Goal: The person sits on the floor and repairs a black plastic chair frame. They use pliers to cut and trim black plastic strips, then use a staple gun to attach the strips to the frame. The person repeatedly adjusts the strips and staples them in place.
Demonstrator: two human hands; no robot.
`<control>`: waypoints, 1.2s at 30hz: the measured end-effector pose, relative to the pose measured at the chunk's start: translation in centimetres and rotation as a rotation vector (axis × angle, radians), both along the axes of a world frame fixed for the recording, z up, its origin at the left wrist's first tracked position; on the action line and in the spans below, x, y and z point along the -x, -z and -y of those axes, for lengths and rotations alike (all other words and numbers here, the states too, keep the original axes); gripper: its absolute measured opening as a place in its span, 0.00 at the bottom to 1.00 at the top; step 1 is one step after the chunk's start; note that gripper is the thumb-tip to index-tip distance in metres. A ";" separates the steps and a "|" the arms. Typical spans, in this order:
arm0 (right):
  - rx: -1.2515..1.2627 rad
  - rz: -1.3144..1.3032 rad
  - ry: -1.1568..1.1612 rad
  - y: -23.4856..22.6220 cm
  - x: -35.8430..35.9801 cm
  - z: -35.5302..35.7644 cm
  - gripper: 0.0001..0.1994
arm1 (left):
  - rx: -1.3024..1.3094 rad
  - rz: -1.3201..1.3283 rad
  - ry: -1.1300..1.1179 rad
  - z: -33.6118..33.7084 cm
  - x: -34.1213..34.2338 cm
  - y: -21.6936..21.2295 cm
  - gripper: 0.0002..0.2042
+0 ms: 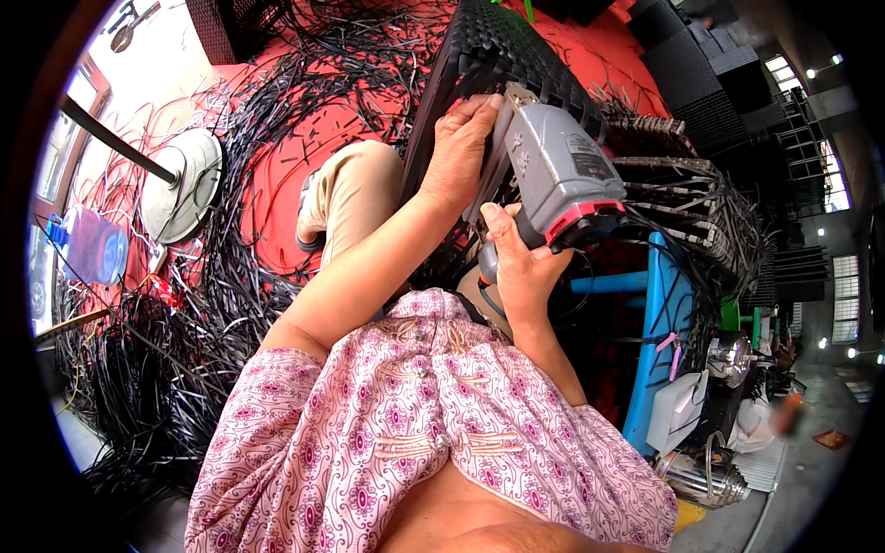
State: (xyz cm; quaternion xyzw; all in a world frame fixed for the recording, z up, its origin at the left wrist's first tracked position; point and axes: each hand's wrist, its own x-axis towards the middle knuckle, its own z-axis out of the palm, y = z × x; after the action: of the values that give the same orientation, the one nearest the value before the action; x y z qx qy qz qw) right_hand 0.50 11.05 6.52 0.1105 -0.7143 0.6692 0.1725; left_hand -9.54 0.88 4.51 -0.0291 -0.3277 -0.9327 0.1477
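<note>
My right hand [525,267] is wrapped round the dark handle of a grey electric staple gun [567,152] with red trim. The staple gun's nose meets the edge of a black woven panel [525,51] that leans up in front of me. My left hand [459,152] is closed at that same edge, its fingertips pinched right beside the nose. Loose black strip ends lie just past the fingertips; what exactly the fingers grip is hidden.
Black plastic strips [194,341] lie in heaps over the red floor covering [309,138]. At left stand a round grey base with a pole [182,184] and a blue-tinted water jug [97,244]. A blue plastic stool [650,341] and metal flasks [705,475] are on the right, with woven pieces [687,83] stacked behind.
</note>
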 end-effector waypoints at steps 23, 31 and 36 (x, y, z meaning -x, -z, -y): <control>-0.248 0.054 0.065 -1.0 0.1 -0.2 0.10 | 0.074 -0.067 -0.023 0.5 0.1 -0.2 0.10; 0.035 0.142 -0.037 -4.2 -1.1 -1.1 0.13 | 0.085 -0.004 -0.065 -0.1 -1.2 -0.8 0.12; 0.090 0.070 0.013 -3.6 -2.6 -3.3 0.17 | 0.627 0.078 -0.099 0.2 -7.4 -1.7 0.16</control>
State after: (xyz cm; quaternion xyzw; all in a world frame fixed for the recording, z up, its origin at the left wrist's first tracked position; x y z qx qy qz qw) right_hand 3.11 14.39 10.07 0.0747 -0.6898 0.7029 0.1566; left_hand -2.14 0.64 6.25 -0.0215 -0.6058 -0.7782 0.1643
